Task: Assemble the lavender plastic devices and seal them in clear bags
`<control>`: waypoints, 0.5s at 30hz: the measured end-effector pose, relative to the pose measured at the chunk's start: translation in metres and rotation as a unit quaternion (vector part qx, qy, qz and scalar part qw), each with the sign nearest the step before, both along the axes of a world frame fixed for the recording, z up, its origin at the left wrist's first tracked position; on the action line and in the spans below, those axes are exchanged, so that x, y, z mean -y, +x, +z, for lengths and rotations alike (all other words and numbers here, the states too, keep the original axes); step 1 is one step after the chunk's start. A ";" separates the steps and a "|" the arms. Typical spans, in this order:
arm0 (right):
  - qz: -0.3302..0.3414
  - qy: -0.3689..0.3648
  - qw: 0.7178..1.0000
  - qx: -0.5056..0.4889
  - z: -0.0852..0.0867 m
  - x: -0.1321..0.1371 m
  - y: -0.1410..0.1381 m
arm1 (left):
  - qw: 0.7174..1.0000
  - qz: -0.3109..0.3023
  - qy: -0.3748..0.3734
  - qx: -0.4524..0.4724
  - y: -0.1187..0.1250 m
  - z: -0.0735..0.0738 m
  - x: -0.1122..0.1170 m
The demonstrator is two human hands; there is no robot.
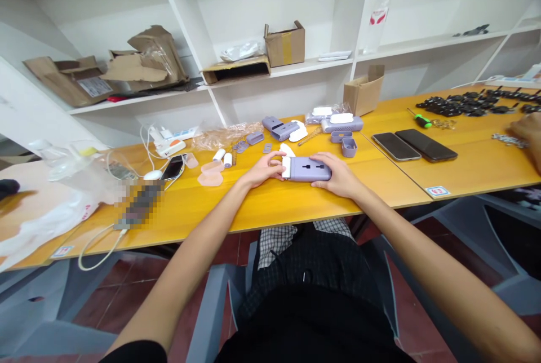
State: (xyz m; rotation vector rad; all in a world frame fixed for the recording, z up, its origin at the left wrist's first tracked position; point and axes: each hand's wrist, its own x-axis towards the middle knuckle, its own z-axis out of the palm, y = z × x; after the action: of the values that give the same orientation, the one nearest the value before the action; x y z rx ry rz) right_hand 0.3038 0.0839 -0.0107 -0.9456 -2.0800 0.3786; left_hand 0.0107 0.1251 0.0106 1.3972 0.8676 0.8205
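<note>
A lavender power strip (305, 169) with a white end cap lies flat on the yellow table (270, 205) straight in front of me. My left hand (265, 169) pinches its white left end with thumb and fingers. My right hand (337, 174) wraps round its right end, fingers curled over the top edge. Just behind lie more lavender housing parts (280, 128), a second assembled lavender and white unit (341, 123), small lavender frames (349, 146) and white rollers (223, 157).
Two dark phones (413, 145) and a green-handled screwdriver (420, 119) lie to the right, with black parts (469, 103) farther back. Another person's hand (528, 132) shows at the right edge. Chargers, cables and a plastic bag (54, 194) crowd the left. Cardboard boxes (284, 43) sit on white shelves.
</note>
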 end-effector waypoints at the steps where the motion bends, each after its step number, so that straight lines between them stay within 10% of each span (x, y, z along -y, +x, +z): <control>1: 0.000 0.002 1.000 0.002 0.000 0.000 0.000 | 1.000 -0.003 -0.004 0.002 0.000 0.001 0.000; 15: -0.003 0.012 1.000 0.004 -0.001 -0.001 0.000 | 0.999 -0.030 0.006 -0.038 -0.005 0.006 -0.001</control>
State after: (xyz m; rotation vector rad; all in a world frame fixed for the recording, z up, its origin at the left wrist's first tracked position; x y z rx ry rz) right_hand 0.3039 0.0853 -0.0115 -0.9402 -2.0846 0.3456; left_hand 0.0058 0.1260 0.0170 1.4665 0.8760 0.7324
